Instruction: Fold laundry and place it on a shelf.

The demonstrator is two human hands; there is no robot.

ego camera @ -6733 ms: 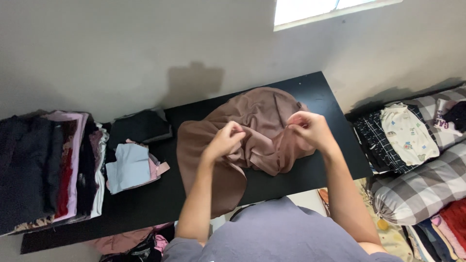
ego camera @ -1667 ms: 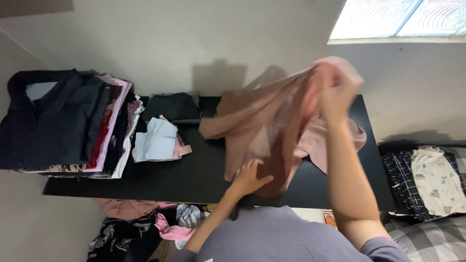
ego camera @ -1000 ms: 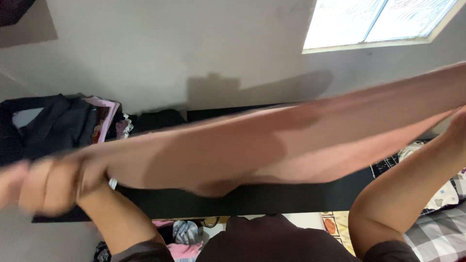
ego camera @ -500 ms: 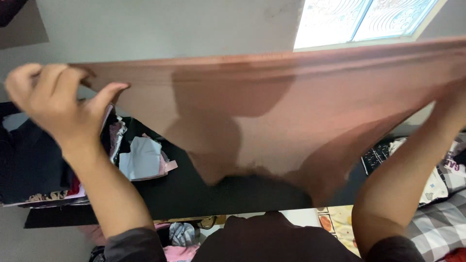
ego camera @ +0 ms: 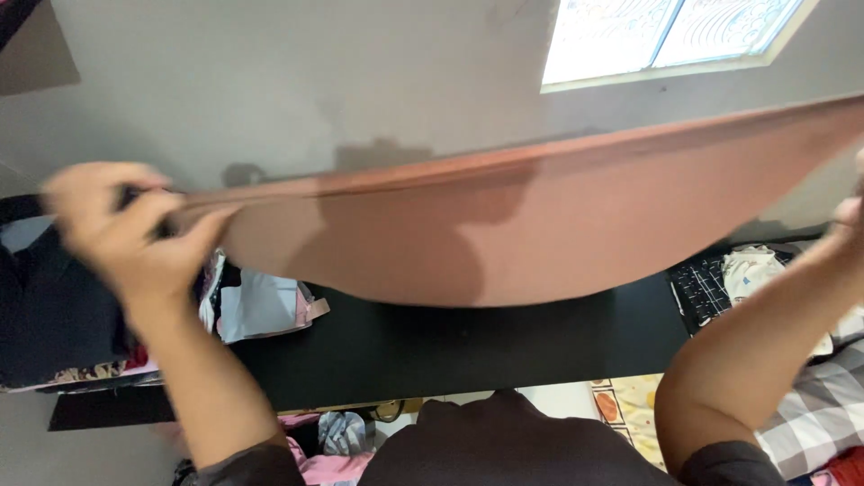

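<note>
Both hands stretching brown cloth (ego camera: 540, 225) taut above black table (ego camera: 450, 342), lower than before: left hand (ego camera: 121, 234) pinching one end, right hand (ego camera: 850, 216) mostly out of frame, grip unclear.

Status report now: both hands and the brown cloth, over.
Left hand and right hand grip brown cloth ends. Cloth stretched above black table. Nothing in the way.

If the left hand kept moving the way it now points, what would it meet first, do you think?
Probably the stack of folded clothes at the table's left end: the left hand, gripping the brown cloth, points leftward above it. Depth is unclear.
</note>
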